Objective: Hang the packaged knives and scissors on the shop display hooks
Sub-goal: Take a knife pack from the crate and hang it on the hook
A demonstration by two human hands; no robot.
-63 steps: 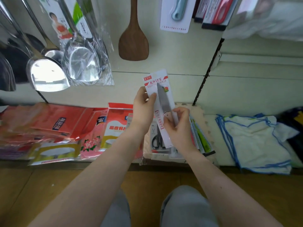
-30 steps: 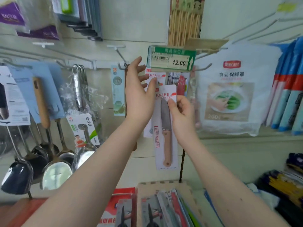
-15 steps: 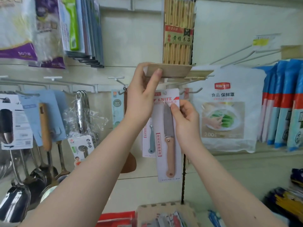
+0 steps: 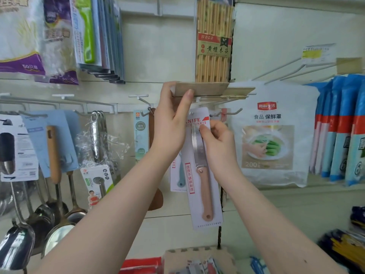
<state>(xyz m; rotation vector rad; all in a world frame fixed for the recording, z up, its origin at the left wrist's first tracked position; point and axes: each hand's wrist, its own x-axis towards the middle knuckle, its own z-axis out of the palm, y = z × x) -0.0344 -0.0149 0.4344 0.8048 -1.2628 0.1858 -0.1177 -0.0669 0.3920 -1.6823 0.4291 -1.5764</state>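
**Knife card held up at the hook**

Our left hand (image 4: 170, 123) grips the price-tag flap (image 4: 199, 89) at the hook's front end, tipped up flat, thumb across its edge. Our right hand (image 4: 218, 141) pinches the packaged knife (image 4: 203, 171) near the top of its card, just under that flap. The card hangs upright before another knife card (image 4: 177, 175), beside the food-cover bag (image 4: 270, 135).

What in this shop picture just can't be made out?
- Hook tip and the hole in the knife card: head view, hidden by the left hand and lifted price tag flap.
- Packets in the box below: cut off by the bottom edge.
- Card's bottom line of print: too small.
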